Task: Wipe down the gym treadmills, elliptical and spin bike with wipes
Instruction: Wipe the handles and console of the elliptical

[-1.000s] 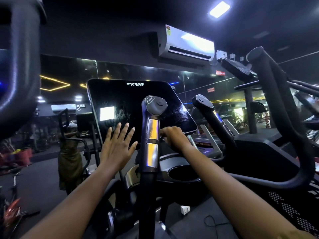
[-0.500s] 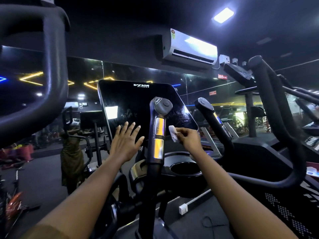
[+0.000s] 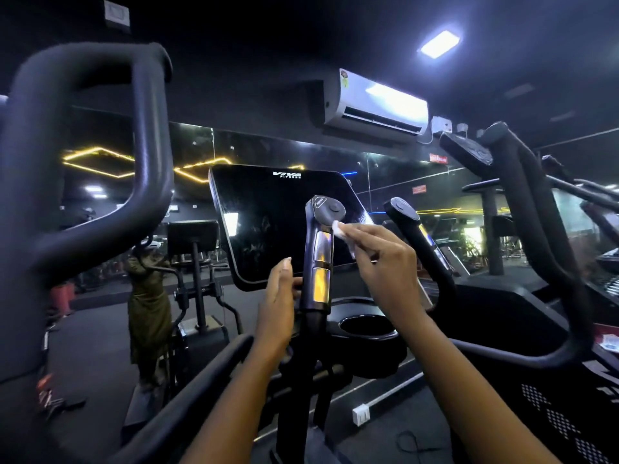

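Note:
I stand at an elliptical with a dark console screen (image 3: 268, 222) marked VIVA FITNESS. In front of it rises the left inner handle (image 3: 320, 259), black with shiny metal sensor plates and a round button on top. My right hand (image 3: 382, 262) pinches a small white wipe (image 3: 338, 228) and holds it against the handle's upper right side, just under the button. My left hand (image 3: 279, 303) rests against the handle's left side by the lower plate, fingers mostly straight. A second inner handle (image 3: 415, 242) stands to the right.
A thick black moving arm (image 3: 100, 182) loops at the left, another (image 3: 542, 236) at the right. A cup holder (image 3: 366, 328) sits below the console. A mirror wall ahead reflects a person (image 3: 147, 306). A white air conditioner (image 3: 378, 107) hangs above. A white socket box (image 3: 361, 415) lies on the floor.
My right hand has risen with the wipe from beside the screen's lower edge to the handle's top. My left hand has left the screen and come against the handle's left side.

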A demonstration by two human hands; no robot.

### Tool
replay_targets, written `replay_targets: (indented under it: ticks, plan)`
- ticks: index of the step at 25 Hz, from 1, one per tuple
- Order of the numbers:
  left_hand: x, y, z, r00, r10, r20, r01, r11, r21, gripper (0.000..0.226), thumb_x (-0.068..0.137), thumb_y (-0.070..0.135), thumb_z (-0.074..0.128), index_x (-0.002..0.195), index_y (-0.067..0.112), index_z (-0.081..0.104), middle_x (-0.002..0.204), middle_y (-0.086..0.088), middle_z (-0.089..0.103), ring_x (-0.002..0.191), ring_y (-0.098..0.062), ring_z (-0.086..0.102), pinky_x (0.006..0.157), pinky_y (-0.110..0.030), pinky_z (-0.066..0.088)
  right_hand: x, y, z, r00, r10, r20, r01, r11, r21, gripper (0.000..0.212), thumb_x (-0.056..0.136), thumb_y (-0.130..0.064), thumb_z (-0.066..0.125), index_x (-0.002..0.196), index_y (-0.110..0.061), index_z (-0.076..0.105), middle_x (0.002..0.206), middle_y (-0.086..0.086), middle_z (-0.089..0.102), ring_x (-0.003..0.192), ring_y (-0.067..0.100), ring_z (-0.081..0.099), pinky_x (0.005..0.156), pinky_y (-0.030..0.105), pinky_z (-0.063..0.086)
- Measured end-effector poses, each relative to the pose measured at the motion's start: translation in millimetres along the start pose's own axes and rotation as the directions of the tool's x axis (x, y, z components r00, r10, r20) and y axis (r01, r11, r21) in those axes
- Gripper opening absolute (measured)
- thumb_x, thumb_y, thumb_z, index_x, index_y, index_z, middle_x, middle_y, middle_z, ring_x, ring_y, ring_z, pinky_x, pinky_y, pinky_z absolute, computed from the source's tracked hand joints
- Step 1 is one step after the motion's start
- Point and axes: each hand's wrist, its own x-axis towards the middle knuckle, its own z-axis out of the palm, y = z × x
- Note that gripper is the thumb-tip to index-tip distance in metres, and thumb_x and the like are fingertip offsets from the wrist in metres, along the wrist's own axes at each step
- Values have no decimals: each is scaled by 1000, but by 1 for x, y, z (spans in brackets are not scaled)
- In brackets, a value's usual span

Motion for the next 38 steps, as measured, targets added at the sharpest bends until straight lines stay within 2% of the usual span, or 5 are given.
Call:
replay_targets:
  ticks: [10,16,20,27,38]
  plan:
    - [-4,-6,21,999,-34,6,35,981,-190,90,61,95,21,140,53,26,137,-10,52,120,-30,54,101,-55,42,-24,-15,15,907,-315,280,399,855,-331,33,78,-10,46,97,-13,72,97,3,68,66,23,56,56,26,51]
    - [-11,-10,7,998,0,61,11,985,-174,53,63,95,23,115,82,19,151,-8,35,133,-30,41,109,-57,31,-56,-26,-10,952,76,296,-89,996,30,35,74,4,58,96,-17,75,97,-5,71,90,6,64,82,10,43]
    - [-29,-3,-21,996,-6,85,8,1000,-15,54,91,61,29,143,47,20,129,-3,55,108,-20,59,92,-35,48,-52,-27,-34,829,447,335,-508,853,121,45,81,8,53,87,-32,72,92,-14,70,95,3,63,81,10,43]
    - [-62,-25,-60,992,-22,121,-7,972,234,35,98,31,45,132,27,50,120,9,51,111,-4,46,69,-6,36,-76,-57,-59,774,436,459,-502,864,26,33,82,-8,65,86,-40,70,90,-19,71,94,-5,62,86,16,46]
    - [-221,-165,-76,960,-113,257,-29,871,491,36,96,24,53,129,10,55,128,-3,53,115,-11,49,94,-10,30,-250,-94,-57,606,541,583,-503,829,-247,19,82,-13,67,96,-25,74,93,-10,71,86,2,63,76,11,46]
